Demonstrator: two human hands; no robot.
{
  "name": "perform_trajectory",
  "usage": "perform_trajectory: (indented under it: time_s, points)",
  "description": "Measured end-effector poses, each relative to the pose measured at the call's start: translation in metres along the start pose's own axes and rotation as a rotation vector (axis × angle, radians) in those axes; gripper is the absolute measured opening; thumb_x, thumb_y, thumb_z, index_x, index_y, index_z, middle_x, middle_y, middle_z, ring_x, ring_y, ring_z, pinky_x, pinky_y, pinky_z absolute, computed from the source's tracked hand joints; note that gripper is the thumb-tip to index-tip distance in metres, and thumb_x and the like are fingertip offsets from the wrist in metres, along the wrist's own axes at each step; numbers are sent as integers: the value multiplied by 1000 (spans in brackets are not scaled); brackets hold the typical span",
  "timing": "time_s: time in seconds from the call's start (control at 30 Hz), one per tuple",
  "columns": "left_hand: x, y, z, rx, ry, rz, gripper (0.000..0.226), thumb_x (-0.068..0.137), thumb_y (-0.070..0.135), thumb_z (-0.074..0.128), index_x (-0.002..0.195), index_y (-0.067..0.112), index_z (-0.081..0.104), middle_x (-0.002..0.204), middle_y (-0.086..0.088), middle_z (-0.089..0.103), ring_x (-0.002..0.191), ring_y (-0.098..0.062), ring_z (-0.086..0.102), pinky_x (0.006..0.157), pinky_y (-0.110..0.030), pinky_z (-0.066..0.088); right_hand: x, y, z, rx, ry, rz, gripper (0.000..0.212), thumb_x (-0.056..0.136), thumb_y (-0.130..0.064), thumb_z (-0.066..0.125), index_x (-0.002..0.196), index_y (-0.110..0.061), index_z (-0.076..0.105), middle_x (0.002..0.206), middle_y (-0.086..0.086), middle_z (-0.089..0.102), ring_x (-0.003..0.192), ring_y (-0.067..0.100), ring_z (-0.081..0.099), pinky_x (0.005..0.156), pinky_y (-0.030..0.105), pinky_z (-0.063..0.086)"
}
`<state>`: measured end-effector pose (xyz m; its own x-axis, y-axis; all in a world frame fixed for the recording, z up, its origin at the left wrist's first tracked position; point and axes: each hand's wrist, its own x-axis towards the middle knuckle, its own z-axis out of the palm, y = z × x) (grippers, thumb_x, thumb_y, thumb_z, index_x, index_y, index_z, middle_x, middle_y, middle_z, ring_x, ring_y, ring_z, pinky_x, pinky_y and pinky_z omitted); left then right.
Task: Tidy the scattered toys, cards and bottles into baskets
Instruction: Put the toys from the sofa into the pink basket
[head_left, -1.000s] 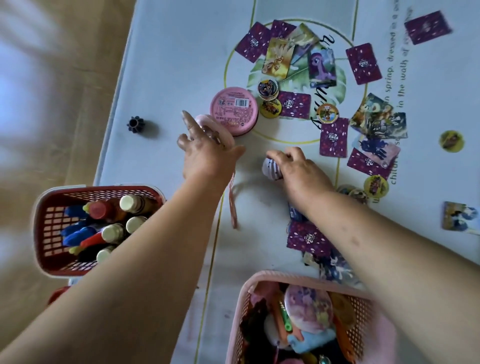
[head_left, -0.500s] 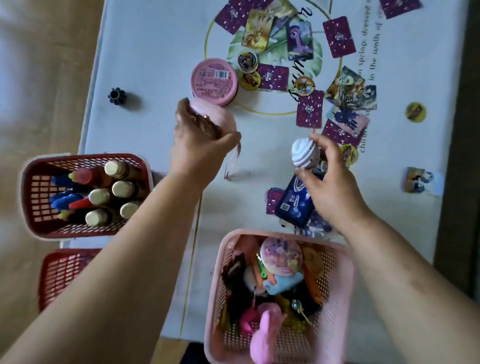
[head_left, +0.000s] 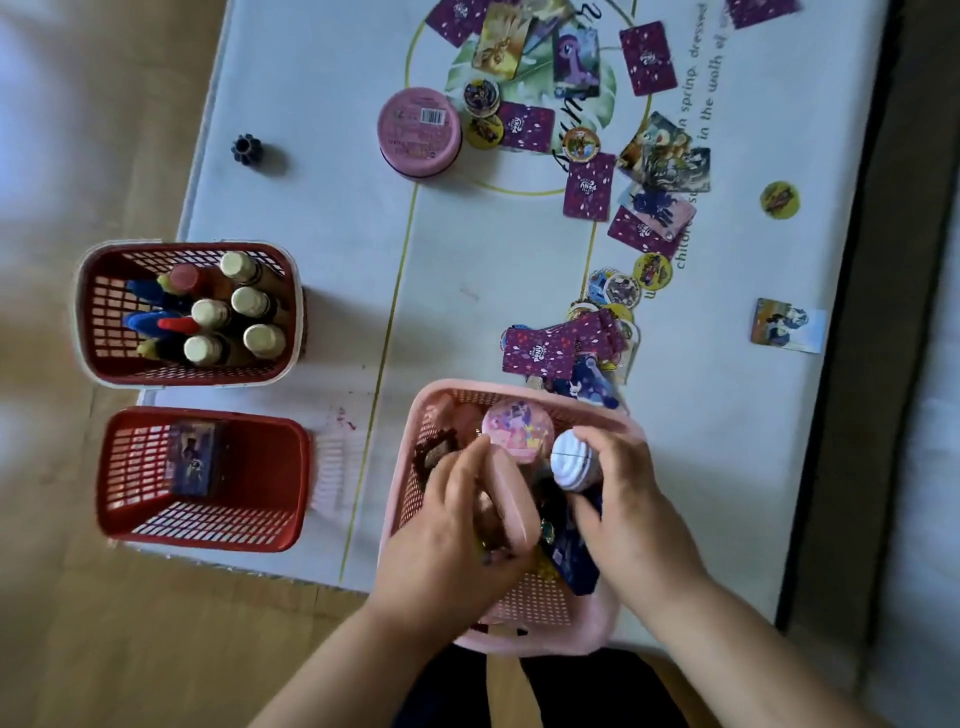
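Tablecloth (head_left: 322, 234) print reads "spring, dressed" — also "in the".

The person has two bare arms (head_left: 337, 670), and each one is thick near the elbow and gets thinner down to the wrist. The left hand (head_left: 457, 540) and the right hand (head_left: 628, 514) are bare too, with short round fingers, and the left hand looks a bit blurry. Between the two arms, at the very bottom of the picture, there is some black cloth (head_left: 582, 691) that the person wears, and it is too dark to tell what kind of clothes it is.
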<state>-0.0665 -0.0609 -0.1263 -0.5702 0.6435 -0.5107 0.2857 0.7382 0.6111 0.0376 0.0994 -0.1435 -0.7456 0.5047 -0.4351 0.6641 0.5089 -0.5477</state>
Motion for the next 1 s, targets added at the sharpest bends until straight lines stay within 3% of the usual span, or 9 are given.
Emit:
perform_trajectory:
  time_s: [0.13,0.27,0.4,0.47,0.57,0.67,0.73,0.83,1.0]
  points:
    - [-9,-9,27,183,-19,60,96,69,64,54,150,38,9,155,-2,31,108,-19,65,55,-26,53,-8,5,11,-26,-43,31,61,77,-16,70,132,-26,44,135,0,40,117,23,54,78,31,48]
    - [-10,-4,37,247,-66,79,91,79,68,50,150,47,-3,162,5,14,131,-21,47,79,-31,55,-6,2,4,-82,40,-12,36,78,-16,72,112,-19,62,123,3,52,116,23,55,88,33,51]
    - [11,10,15,217,118,65,61,90,60,40,138,23,48,147,-2,46,117,-23,60,73,-36,58,11,-7,-12,-26,103,-16,24,84,-12,67,107,-16,64,115,3,53,98,21,62,76,24,48]
    - [33,10,0,226,196,79,52,90,49,42,128,18,58,136,-2,53,115,-23,60,75,-35,56,24,-15,-17,13,95,-4,21,88,-15,62,109,-18,62,117,-1,50,94,18,61,73,22,45]
    - [68,11,-28,229,273,68,39,90,31,54,126,16,59,134,-5,52,113,-28,59,76,-36,53,53,-30,-24,57,116,-13,22,89,-15,61,111,-18,60,118,-2,49,92,17,61,73,25,47]
    - [110,7,-65,230,286,22,45,91,19,57,135,16,50,145,-7,41,126,-30,46,94,-40,44,92,-52,-28,63,107,-34,28,88,-18,62,116,-18,58,122,0,48,99,20,60,80,36,52]
    - [144,2,-94,269,304,-10,48,92,17,53,139,16,43,149,-9,33,132,-31,36,103,-39,35,123,-68,-28,39,76,-51,34,89,-21,61,122,-20,55,126,0,47,107,19,56,87,34,47]
    - [192,-1,-134,256,271,-152,53,93,13,48,144,15,34,151,-11,26,135,-32,30,108,-39,29,163,-89,-25,-29,6,-56,45,90,-25,61,133,-22,47,136,1,41,120,22,48,94,33,40]
    - [276,-33,-191,258,193,-449,55,92,13,49,143,9,28,146,-18,26,131,-38,37,109,-45,35,234,-126,-6,-141,-70,-48,63,89,-30,62,143,-22,32,148,6,26,133,31,30,104,37,32]
